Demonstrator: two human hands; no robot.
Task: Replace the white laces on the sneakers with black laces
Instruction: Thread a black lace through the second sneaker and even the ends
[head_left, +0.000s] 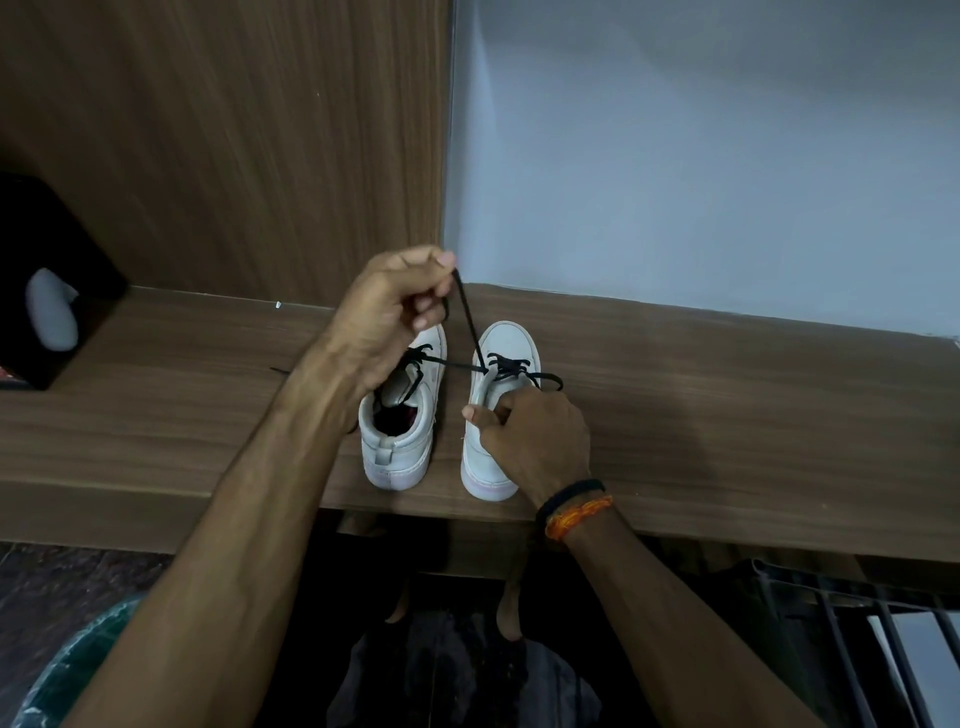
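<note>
On a wooden shelf (727, 395), the left hand (395, 317) is pinching and drawing up a black lace (470, 322) while the right hand (535, 436) is gripping the right sneaker (506, 343); both sneakers appear partly black-laced, upper eyelets probably remaining.

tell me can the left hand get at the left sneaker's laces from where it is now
Probably yes. The left hand hovers right above the left sneaker, whose laced top lies uncovered. But it pinches the black lace running up from the right sneaker, so it would likely have to let go first.
</note>
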